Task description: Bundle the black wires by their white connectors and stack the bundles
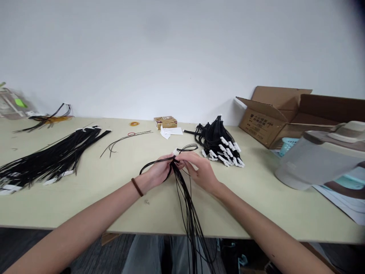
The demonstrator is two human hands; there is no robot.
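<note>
Both my hands meet over the middle of the pale table. My left hand, with a brown band on its wrist, is closed round a bundle of thin black cables near its folded end. My right hand pinches the same bundle from the right, fingers curled at the fold. The cables loop out past my fingers to the left and back, and their long ends trail over the table's front edge toward my lap.
A long spread of black cables with white ends lies at the left. A heap of bundled cables with white connectors sits right of centre. A small brown box, rubber bands, an open cardboard box and a grey jug stand behind and right.
</note>
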